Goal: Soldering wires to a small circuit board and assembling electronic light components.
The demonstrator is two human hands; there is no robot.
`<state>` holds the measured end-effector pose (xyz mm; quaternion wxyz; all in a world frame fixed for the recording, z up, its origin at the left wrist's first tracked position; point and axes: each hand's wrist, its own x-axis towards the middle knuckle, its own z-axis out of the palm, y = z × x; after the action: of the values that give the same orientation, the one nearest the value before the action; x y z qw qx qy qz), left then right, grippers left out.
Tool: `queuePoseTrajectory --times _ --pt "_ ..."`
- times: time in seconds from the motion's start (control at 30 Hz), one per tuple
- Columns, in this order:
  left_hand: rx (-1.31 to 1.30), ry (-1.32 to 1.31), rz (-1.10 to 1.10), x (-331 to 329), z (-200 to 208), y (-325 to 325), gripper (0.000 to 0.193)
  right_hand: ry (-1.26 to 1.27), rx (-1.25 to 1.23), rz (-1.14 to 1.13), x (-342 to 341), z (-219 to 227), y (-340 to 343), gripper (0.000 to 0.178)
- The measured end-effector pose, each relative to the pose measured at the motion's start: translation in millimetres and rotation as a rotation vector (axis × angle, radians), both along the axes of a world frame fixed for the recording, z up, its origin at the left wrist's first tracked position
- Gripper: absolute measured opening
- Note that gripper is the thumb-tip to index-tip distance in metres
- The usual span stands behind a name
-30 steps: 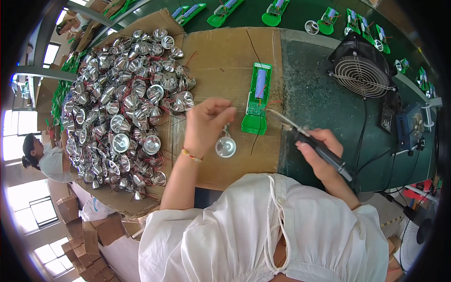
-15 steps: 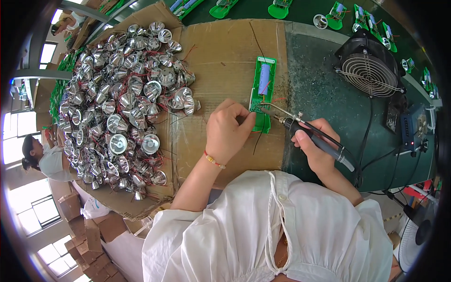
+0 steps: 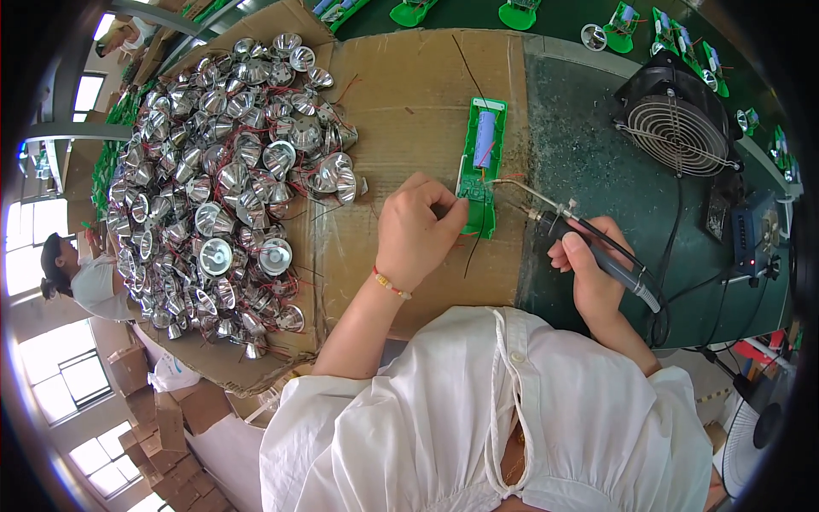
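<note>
A green plastic housing point(image 3: 471, 158) lies lengthwise on the cardboard, with a blue cylindrical battery cell point(image 3: 485, 141) in its upper half and a green circuit board point(image 3: 474, 189) lower down. Thin red and black wires run from it. My left hand point(image 3: 420, 224) is closed in a pinch at the board's lower left edge; whatever lies between the fingertips is hidden. In my right hand point(image 3: 590, 260) is a soldering iron point(image 3: 597, 254) with a metal feed tube point(image 3: 537, 194) along it. The iron's tip points left, just right of the housing, apart from the board.
A big heap of silver reflector cups point(image 3: 213, 188) with red wires covers the left side. At right stand a black fan with a wire grille point(image 3: 678, 132) and a blue control box point(image 3: 755, 235). More green housings point(image 3: 516, 13) line the far edge. Two people are at left.
The soldering iron has drawn back to the right, its tip leaving the circuit board. My left hand keeps its pinch at the housing's edge.
</note>
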<state>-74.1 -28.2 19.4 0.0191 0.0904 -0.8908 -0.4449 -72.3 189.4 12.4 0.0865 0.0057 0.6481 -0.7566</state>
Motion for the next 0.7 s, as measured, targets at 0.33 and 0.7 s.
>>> queuePoseTrajectory --times 0.33,0.7 --pt "0.249 0.136 0.002 20 18 -20 0.009 0.009 0.031 0.000 3 1 4 0.014" --pt "0.030 0.262 -0.189 19 2 -9 0.014 0.002 0.050 0.066 6 5 5 0.017"
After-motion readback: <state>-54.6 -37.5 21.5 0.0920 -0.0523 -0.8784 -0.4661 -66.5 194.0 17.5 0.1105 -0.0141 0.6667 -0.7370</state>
